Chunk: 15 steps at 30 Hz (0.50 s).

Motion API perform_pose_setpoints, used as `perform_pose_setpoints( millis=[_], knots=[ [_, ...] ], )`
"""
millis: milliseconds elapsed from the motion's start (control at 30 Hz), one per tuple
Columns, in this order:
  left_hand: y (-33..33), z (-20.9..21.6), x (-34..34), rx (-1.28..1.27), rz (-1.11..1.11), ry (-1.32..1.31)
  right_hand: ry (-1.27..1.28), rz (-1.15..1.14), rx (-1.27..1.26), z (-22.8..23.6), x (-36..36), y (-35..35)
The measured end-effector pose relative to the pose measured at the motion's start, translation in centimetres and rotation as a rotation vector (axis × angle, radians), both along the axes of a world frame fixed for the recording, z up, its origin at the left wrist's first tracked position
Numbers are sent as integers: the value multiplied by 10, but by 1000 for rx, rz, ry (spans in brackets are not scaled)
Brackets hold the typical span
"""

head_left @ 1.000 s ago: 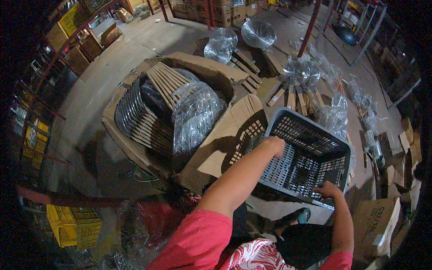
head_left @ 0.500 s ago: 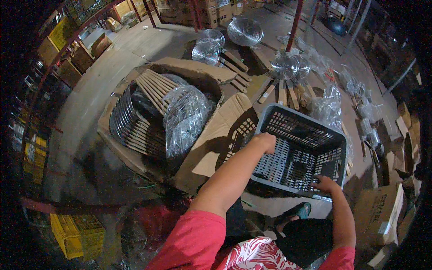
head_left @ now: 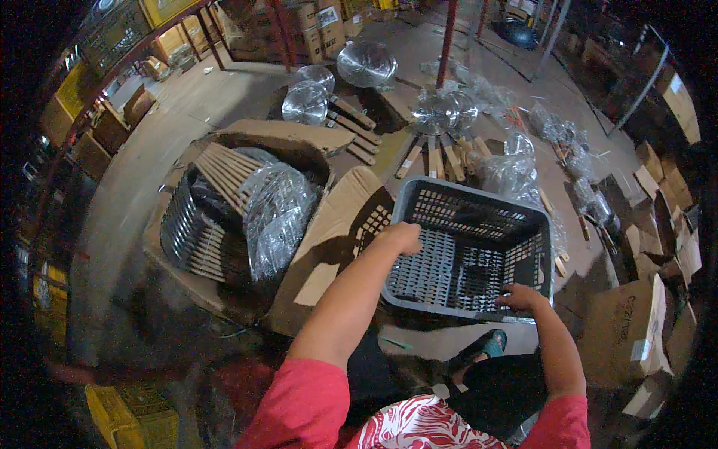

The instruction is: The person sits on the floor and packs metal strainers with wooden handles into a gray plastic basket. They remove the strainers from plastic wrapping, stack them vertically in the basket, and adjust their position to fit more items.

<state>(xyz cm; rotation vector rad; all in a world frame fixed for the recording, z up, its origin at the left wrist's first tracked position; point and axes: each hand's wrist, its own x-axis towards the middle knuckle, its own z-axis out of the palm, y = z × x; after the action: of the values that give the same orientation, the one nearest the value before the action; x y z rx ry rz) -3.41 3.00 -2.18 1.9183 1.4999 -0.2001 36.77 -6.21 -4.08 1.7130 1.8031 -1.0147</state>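
A dark grey plastic crate (head_left: 422, 269) with slotted sides and floor is tilted toward me, its open top facing up. My left hand (head_left: 404, 238) is closed over its left rim. At the near right rim, my right hand (head_left: 521, 298) is closed on the edge, the fingers inside. A large open carton (head_left: 217, 295) to the left holds stacked metal pans with wooden handles (head_left: 221, 176), some wrapped in clear plastic (head_left: 280, 213). Its brown flap (head_left: 351, 187) reaches up to the crate.
Beyond the crate, shiny round pans (head_left: 366, 63) with wooden handles lie on the floor near a red post (head_left: 447, 45). Clear plastic wrap (head_left: 512, 172) trails to the right. Cardboard boxes (head_left: 621, 322) stand at right, yellow crates (head_left: 131, 415) at lower left.
The view has swung slightly right, so the surroundings sit further left in it. Both hands keep their hold on the crate, whose place and tilt in front of me look much the same.
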Motion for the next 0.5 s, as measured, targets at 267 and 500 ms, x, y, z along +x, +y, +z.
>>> perform_pose_setpoints(
  millis=[267, 500],
  knots=[
    [-4, 8, -2, 21, -18, 49, -101, 0, 11, 7, -6, -1],
    [-5, 13, -1, 20, -29, 27, -62, 52, 80, 16, -13, 3]
  ],
)
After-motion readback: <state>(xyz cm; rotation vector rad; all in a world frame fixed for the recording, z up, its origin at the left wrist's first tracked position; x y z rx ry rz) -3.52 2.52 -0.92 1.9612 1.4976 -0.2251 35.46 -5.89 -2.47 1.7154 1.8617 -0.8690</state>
